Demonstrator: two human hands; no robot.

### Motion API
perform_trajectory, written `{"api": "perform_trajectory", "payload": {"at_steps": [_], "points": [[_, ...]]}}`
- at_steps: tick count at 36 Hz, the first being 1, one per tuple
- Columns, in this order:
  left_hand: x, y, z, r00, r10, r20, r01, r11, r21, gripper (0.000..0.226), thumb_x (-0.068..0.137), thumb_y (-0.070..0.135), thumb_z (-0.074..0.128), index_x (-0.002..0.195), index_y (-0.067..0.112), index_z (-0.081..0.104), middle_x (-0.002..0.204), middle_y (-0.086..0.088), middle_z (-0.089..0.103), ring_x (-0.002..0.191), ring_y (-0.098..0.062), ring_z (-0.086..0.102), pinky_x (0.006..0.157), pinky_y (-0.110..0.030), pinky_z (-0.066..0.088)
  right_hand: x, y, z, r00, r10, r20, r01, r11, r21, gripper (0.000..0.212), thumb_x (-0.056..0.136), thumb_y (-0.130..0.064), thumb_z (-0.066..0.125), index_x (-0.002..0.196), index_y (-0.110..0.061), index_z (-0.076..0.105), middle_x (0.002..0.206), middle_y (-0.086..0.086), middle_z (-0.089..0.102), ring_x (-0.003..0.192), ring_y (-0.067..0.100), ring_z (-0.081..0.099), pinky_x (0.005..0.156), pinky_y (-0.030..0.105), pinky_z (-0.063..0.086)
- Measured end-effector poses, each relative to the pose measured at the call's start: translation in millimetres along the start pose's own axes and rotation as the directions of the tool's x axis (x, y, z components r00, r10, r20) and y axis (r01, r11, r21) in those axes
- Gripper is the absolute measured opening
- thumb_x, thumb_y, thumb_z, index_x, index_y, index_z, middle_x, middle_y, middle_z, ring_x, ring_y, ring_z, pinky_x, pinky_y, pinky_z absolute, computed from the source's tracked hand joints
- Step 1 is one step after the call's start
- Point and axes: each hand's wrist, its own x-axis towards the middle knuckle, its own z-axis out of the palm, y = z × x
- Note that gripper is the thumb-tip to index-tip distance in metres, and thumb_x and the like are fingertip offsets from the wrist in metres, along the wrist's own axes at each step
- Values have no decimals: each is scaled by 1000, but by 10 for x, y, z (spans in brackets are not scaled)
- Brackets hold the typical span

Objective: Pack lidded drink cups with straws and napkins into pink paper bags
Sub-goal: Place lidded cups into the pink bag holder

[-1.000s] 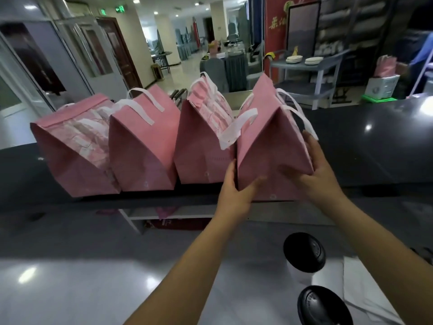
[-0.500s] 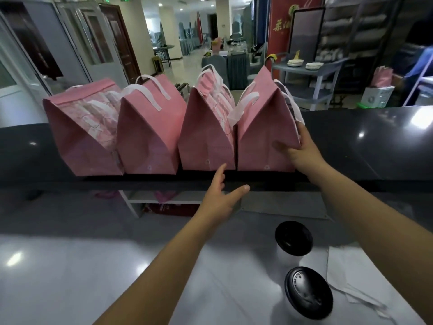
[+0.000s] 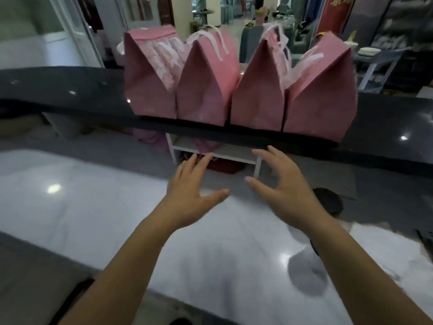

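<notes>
Plainly, in the head view, four pink bags [image 3: 257, 102] are standing shoulder to shoulder on the dark upper counter [image 3: 70, 95], far from the person, each one touching its neighbour. Their tops are folding in to a peak and their white handles [image 3: 218, 45] are flopping over the sides, so nothing inside is showing. Judging by their closed, lined-up look, they are probably sitting there packed and finished.

The left hand [image 3: 189, 195] and the right hand [image 3: 283, 195] are hovering side by side over the pale lower counter [image 3: 93, 207], near its far edge and just below the bags. As far as can be seen, they are touching neither the bags nor the counter. Each grip is spreading wide, fingers straight and thumbs pointing toward each other, and is holding nothing.

Just right of the right wrist, a cup [image 3: 328, 202] with a black lid is sitting on the lower counter, well apart from the bags and not in any of them. A dark sliver is peeking out from behind the right forearm, nearer the person. It may be a second lid, but it is too hidden to tell. No straws or napkins are showing clearly.

So the task is looking well along. Four bags are appearing done, while at least one lidded cup is waiting to be bagged with its straw and napkin, in a fresh bag that is not showing.
</notes>
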Motion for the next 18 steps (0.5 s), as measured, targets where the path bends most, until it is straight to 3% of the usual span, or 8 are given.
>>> {"api": "perform_trajectory", "payload": {"at_steps": [3, 8, 12, 15, 18], "points": [[-467, -340, -137, 987, -93, -132, 105, 991, 81, 87, 83, 73, 52, 151, 54, 1, 165, 16, -8, 152, -11, -9, 123, -45, 9, -121, -327, 454, 989, -105, 100, 116, 987, -114, 66, 90, -54, 59, 149, -45, 31, 163, -13, 18, 152, 11, 8, 123, 43, 15], [-1362, -1003, -183, 884, -367, -291, 377, 926, -24, 86, 80, 75, 49, 148, 58, -1, 163, 20, -14, 150, -8, -15, 123, -43, 5, -422, -600, 1471, 948, -96, 304, 108, 994, -22, 68, 92, -60, 52, 150, -51, 18, 164, -17, 7, 152, 10, 3, 122, 41, 11], [-2114, -1497, -195, 743, -592, -312, 593, 798, -105, 90, 79, 76, 54, 148, 56, -1, 164, 14, -11, 151, -11, -11, 123, -43, 8, -633, -752, 2199, 809, -137, 572, 142, 989, 37, 72, 92, -62, 49, 151, -52, 8, 165, -16, -3, 152, 9, -6, 122, 36, 5], [-2647, -1795, -263, 627, -708, -326, 698, 696, -171, 87, 82, 72, 56, 145, 61, -3, 165, 13, -8, 152, -11, -9, 123, -43, 9, -712, -1074, 2564, 718, -227, 658, 230, 970, 83, 72, 93, -60, 50, 152, -50, 10, 165, -16, -1, 152, 7, -6, 122, 34, 6], [-3074, -2027, -407, 544, -759, -358, 720, 641, -265, 85, 69, 87, 43, 138, 67, -3, 164, 17, -9, 151, -8, -8, 123, -43, 11, -808, -1449, 2890, 649, -309, 696, 313, 941, 126, 72, 93, -59, 52, 152, -50, 13, 164, -18, 4, 151, 7, -1, 121, 32, 8]]}}
